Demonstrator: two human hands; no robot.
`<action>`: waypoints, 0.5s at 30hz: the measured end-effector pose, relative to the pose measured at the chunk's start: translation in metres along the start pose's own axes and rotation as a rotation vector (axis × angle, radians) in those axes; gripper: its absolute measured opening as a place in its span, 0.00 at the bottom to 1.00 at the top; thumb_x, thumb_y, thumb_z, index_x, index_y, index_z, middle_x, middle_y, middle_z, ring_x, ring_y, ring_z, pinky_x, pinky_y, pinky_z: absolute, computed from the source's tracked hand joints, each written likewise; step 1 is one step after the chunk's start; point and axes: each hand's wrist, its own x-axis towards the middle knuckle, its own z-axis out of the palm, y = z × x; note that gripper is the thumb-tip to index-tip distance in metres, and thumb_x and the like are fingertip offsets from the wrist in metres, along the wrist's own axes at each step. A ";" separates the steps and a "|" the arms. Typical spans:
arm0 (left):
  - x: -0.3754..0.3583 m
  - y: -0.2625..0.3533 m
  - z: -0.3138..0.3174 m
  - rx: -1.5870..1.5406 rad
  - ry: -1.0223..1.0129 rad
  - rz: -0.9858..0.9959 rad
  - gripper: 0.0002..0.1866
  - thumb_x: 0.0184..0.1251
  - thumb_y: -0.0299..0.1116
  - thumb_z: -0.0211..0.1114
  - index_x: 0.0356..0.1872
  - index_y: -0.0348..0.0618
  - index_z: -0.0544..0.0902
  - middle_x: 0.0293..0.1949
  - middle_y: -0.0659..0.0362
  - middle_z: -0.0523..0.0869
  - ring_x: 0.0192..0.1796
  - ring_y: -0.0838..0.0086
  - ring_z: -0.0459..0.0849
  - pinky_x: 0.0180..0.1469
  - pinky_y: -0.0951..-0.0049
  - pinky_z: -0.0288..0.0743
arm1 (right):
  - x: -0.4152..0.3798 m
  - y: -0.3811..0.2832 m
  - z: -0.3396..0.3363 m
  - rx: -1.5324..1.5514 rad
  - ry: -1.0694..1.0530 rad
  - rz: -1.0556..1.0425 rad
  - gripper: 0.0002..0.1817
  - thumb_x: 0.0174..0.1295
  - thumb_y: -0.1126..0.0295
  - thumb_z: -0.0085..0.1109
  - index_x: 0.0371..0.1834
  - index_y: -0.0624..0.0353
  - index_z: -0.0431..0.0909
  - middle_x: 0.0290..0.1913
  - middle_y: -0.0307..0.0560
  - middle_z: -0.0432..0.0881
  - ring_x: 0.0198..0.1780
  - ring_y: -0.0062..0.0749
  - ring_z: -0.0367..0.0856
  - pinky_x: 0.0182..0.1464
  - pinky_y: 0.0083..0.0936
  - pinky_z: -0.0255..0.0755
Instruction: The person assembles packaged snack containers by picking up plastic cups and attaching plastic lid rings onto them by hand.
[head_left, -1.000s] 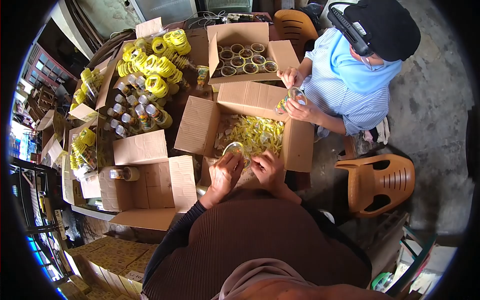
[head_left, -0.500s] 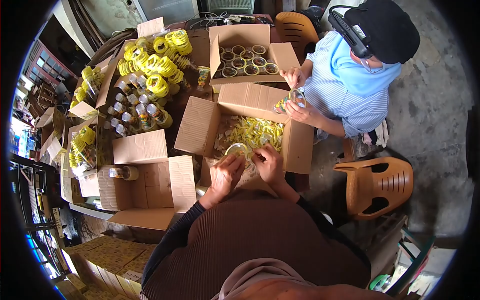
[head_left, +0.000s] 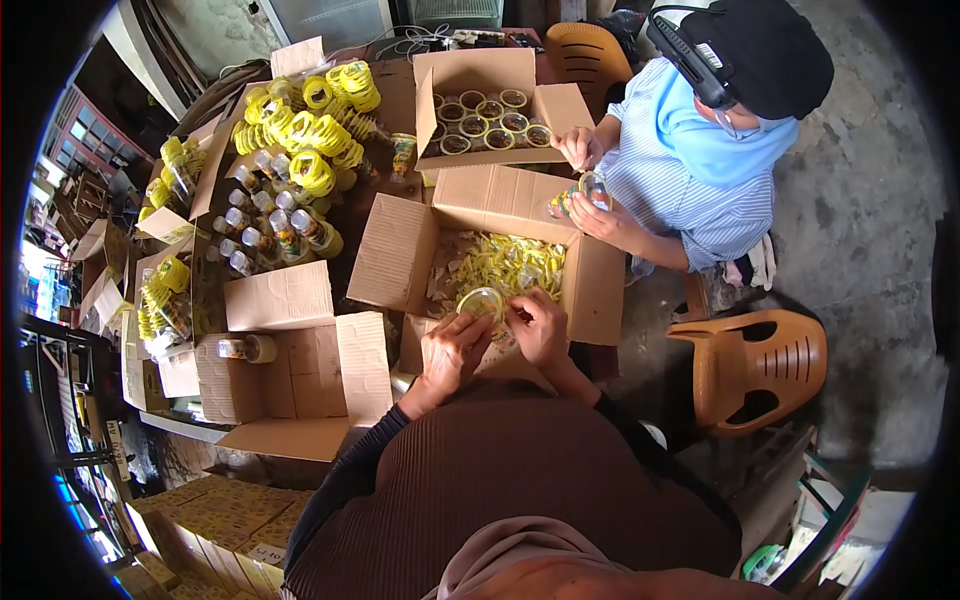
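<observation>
My left hand is closed around a clear plastic jar with a yellow rim, its round top tilted up towards me. Against the jar's right side, my right hand is closed, fingertips pinched at the rim; what they pinch is too small to make out. Both hands are over the near edge of an open cardboard box. Inside that box lies a heap of yellow and clear plastic scraps.
Across the corner, a co-worker holds a similar labelled jar. Behind stands a box of dark-filled jars. Bundled yellow rings and several bottles are at left, near another open box. An orange chair stands right.
The jar in my left hand has shifted slightly to the right, and its top faces up more. The co-worker's jar has turned a little. The view has shifted slightly.
</observation>
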 end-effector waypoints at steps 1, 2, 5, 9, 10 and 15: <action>0.002 -0.001 -0.001 0.015 0.013 -0.018 0.09 0.53 0.27 0.72 0.36 0.47 0.87 0.29 0.62 0.84 0.31 0.67 0.84 0.30 0.68 0.79 | 0.001 -0.002 0.000 0.076 0.039 0.019 0.09 0.52 0.80 0.65 0.38 0.63 0.81 0.30 0.48 0.76 0.30 0.42 0.79 0.33 0.33 0.73; 0.003 -0.002 -0.003 0.031 0.024 -0.036 0.08 0.53 0.27 0.72 0.36 0.47 0.87 0.29 0.61 0.84 0.31 0.67 0.83 0.30 0.67 0.78 | 0.000 -0.005 -0.002 0.078 0.038 0.018 0.09 0.52 0.80 0.65 0.38 0.63 0.81 0.30 0.48 0.76 0.30 0.42 0.79 0.33 0.33 0.73; 0.004 -0.005 -0.006 0.062 0.041 -0.022 0.08 0.55 0.28 0.72 0.37 0.46 0.86 0.30 0.61 0.83 0.30 0.67 0.82 0.28 0.67 0.78 | -0.004 -0.017 -0.010 0.031 0.036 -0.010 0.09 0.52 0.80 0.65 0.38 0.62 0.82 0.31 0.48 0.76 0.30 0.41 0.79 0.32 0.33 0.73; 0.002 -0.004 -0.004 0.055 0.025 -0.011 0.07 0.56 0.28 0.72 0.37 0.46 0.86 0.30 0.61 0.83 0.30 0.67 0.82 0.29 0.68 0.77 | -0.007 -0.022 -0.008 -0.004 -0.005 -0.074 0.09 0.52 0.79 0.65 0.37 0.61 0.82 0.30 0.46 0.76 0.30 0.40 0.79 0.31 0.34 0.74; 0.001 -0.005 -0.002 0.065 0.024 -0.005 0.07 0.56 0.28 0.71 0.37 0.46 0.86 0.30 0.61 0.83 0.30 0.67 0.82 0.29 0.68 0.78 | -0.006 -0.022 -0.008 -0.025 -0.016 -0.081 0.09 0.52 0.79 0.65 0.37 0.60 0.82 0.30 0.46 0.76 0.30 0.40 0.79 0.31 0.34 0.74; -0.002 -0.008 -0.001 0.088 0.014 0.005 0.07 0.56 0.28 0.71 0.37 0.47 0.86 0.30 0.62 0.83 0.30 0.67 0.83 0.29 0.68 0.78 | -0.004 -0.021 -0.002 -0.117 0.003 -0.136 0.09 0.52 0.79 0.65 0.37 0.60 0.82 0.30 0.47 0.75 0.29 0.41 0.79 0.31 0.33 0.73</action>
